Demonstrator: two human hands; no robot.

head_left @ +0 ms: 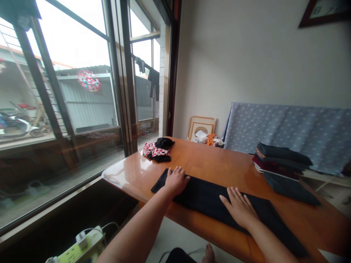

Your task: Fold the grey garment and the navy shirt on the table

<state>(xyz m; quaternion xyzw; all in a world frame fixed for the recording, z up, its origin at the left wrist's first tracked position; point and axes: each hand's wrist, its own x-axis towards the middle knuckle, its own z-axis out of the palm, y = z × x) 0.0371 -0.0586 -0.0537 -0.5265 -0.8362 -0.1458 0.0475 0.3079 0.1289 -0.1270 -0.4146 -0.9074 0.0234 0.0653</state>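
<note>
A pair of dark trousers [204, 193], folded lengthwise into a long strip, lies flat along the near edge of the wooden table [208, 157]. My left hand [177, 179] rests on the cloth towards its left end, palm down with the fingers stretched out. Farther right along the strip, my right hand [240, 207] also lies flat, its fingers spread and the thumb apart. Neither hand grips the fabric. The right end of the trousers runs on past my right forearm towards the lower right.
A stack of folded clothes [282, 164] stands on the table's right side. A red-and-white patterned garment [155, 150] and a bunched black cloth [164, 142] lie at the far left. Windows [82, 73] flank the left; a power strip [79, 246] is below. A blue cover [287, 128] hangs behind.
</note>
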